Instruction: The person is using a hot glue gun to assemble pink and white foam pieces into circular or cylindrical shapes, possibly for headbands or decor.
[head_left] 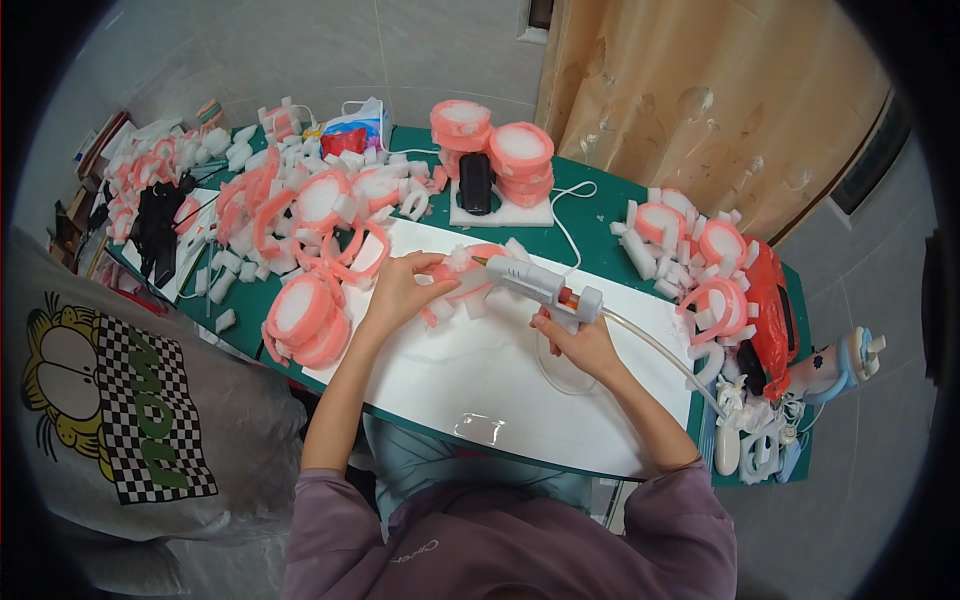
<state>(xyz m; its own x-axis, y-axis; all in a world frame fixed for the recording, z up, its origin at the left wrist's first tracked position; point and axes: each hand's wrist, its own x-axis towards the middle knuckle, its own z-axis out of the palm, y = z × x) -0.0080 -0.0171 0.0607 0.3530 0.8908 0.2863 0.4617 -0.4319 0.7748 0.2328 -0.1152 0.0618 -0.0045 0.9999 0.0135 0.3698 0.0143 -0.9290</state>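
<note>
My right hand [580, 340] grips a white hot glue gun [540, 284], its nozzle pointing left at a pink foam ring with white foam blocks [465, 280]. My left hand [405, 290] holds that ring down on the white sheet [500, 370] that covers the green table [590, 225]. A clear glue stick [660, 350] trails from the back of the gun to the right.
Piles of pink rings and white foam blocks [310, 210] lie at the left, and more [700, 260] lie at the right. Stacked pink discs [500, 150] stand at the back. A grey printed bag [120, 400] sits at my left. An orange bag [775, 310] lies at the right edge.
</note>
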